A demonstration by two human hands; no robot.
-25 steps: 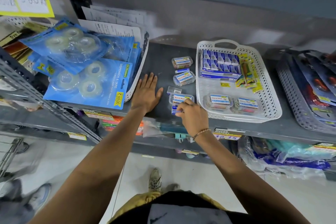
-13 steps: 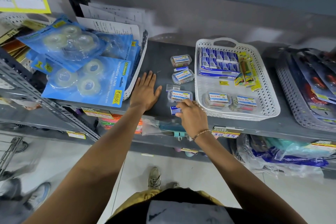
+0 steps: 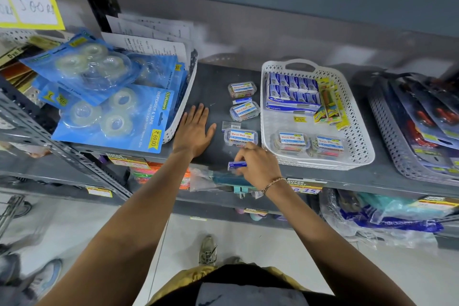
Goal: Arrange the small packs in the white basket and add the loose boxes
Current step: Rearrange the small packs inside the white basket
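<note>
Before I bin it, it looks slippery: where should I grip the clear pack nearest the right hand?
Take the clear pack across its two long sides, from above. It lies flat, label up, with bare shelf on both sides; the right hand is beside it, holding a blue box.

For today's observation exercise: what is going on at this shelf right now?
A person is tidying stationery on a grey shelf. The right hand pinches a small blue box at the shelf's front edge. The left hand lies flat. Three clear packs wait outside the white basket, which holds two.
</note>
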